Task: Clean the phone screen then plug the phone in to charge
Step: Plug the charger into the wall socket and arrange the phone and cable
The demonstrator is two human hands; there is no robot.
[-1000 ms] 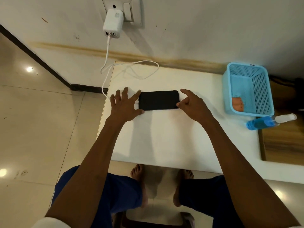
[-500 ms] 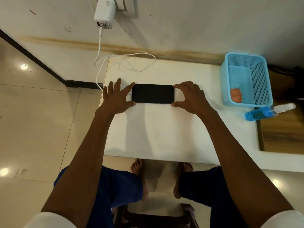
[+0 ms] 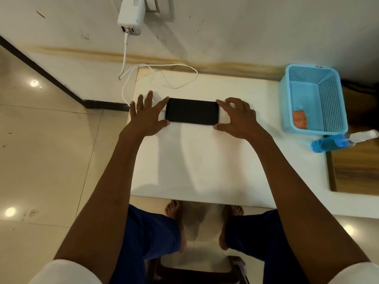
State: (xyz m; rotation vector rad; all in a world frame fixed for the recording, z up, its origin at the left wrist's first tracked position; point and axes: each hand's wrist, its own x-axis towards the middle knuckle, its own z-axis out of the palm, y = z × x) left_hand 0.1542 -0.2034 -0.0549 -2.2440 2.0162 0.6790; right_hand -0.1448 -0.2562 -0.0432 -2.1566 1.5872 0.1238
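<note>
Flat on the table [image 3: 205, 160], phone [image 3: 192, 111] lies between both hands' fingers [image 3: 222, 103].

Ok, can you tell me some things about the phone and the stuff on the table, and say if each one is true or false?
1. The phone lies flat on the white table. True.
2. The charging cable is plugged into the phone. False: its loop lies on the table behind the phone.
3. The left hand and right hand are at the phone's two ends. True.
4. The blue basket is empty. False: an orange cloth sits inside.
5. The spray bottle stands upright. False: it lies on its side.
</note>
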